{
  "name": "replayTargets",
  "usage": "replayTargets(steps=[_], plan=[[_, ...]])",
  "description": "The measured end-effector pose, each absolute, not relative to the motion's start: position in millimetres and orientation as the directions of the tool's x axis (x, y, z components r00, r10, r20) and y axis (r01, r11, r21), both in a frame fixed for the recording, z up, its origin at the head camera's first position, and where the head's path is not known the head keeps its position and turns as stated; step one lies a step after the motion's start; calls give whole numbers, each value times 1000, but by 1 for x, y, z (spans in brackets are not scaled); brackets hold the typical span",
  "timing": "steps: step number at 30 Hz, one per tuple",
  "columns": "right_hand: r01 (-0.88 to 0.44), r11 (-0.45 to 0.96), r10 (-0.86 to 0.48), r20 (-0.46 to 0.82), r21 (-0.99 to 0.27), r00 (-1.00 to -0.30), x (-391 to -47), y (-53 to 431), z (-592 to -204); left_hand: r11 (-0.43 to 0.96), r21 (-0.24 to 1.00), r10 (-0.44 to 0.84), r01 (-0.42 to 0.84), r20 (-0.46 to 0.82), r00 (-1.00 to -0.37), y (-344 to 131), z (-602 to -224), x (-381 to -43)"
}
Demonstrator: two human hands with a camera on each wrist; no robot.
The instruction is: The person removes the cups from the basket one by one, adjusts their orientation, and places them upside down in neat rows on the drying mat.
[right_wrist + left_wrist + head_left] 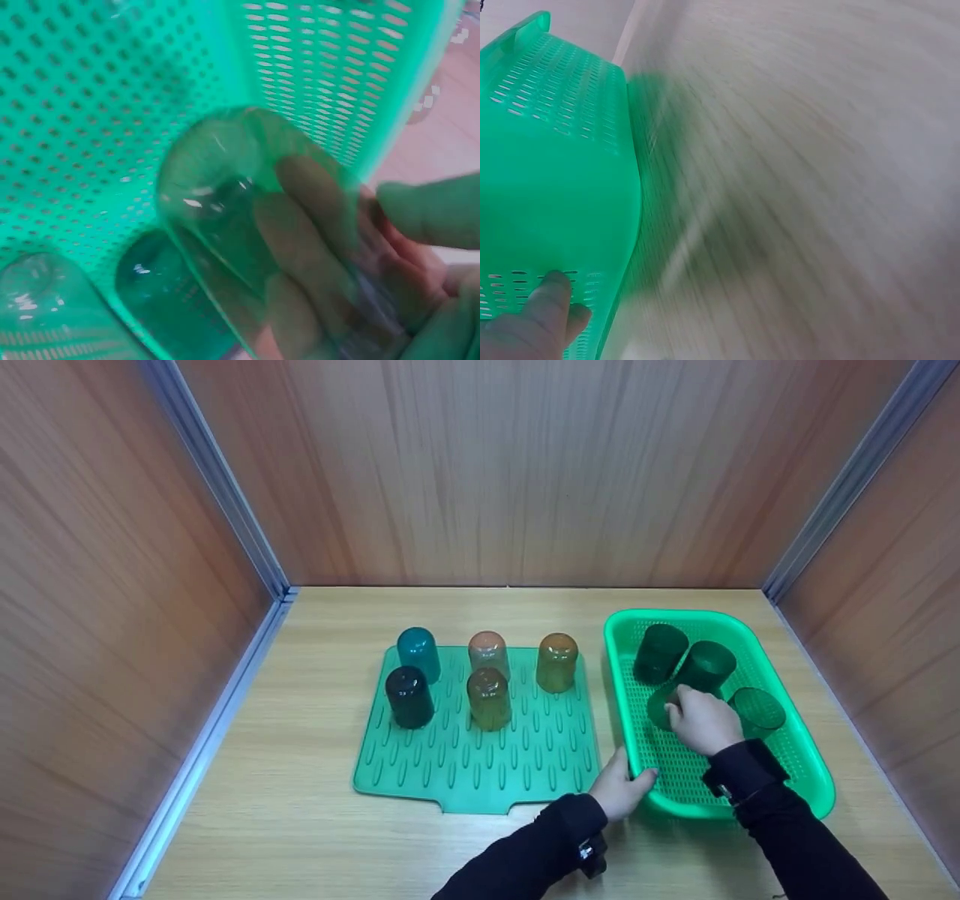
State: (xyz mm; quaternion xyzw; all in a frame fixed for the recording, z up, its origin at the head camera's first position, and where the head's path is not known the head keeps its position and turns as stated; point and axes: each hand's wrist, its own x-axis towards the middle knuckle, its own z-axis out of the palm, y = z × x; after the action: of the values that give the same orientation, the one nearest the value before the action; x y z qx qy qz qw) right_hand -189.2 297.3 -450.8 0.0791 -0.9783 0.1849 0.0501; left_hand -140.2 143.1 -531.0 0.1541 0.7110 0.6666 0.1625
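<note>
My left hand (pixel 621 789) grips the near left rim of a green plastic basket (pixel 619 712), and in the left wrist view its fingers (pixel 546 304) lie against the slotted outer wall. Inside the basket, my right hand (pixel 706 721) holds a clear drinking glass (pixel 217 172) that looks green-tinted. Its fingers show through the glass in the right wrist view, with the thumb on the outside. Other glasses lie about it: a dark one (pixel 661 651), another dark one (pixel 709 664), and a ribbed-looking one (pixel 757 711) beside the wrist.
Left of the basket lies a green draining mat (pixel 465 780) with raised ridges. Upside-down glasses stand on it: a blue one (pixel 418 652), a near-black one (pixel 409 697), a pinkish one (pixel 487 649) and amber ones (pixel 557 664). Wood panels (pixel 510 472) enclose the table.
</note>
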Motion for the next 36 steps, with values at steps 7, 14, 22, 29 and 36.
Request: replayTargets(steps=[7, 14, 22, 29, 36], plan=[[-187, 772, -118, 153, -608, -981, -188, 289, -439, 88, 996, 399, -33, -66, -915, 142, -529, -141], [-210, 635, -113, 179, -744, -977, -180, 281, -433, 77, 994, 372, -76, -99, -923, 138, -527, -142], [-230, 526, -121, 195, -819, -973, -168, 264, -433, 42, 981, 346, -187, -190, -919, 120, -525, -151], [-277, 408, -158, 232, -870, -960, -162, 244, -438, -136, 971, 260, -194, -154, -953, 98, -512, -171], [-269, 336, -194, 213, -903, -958, -154, 222, -441, -397, 885, 228, -244, -162, -960, 82, -501, -182]])
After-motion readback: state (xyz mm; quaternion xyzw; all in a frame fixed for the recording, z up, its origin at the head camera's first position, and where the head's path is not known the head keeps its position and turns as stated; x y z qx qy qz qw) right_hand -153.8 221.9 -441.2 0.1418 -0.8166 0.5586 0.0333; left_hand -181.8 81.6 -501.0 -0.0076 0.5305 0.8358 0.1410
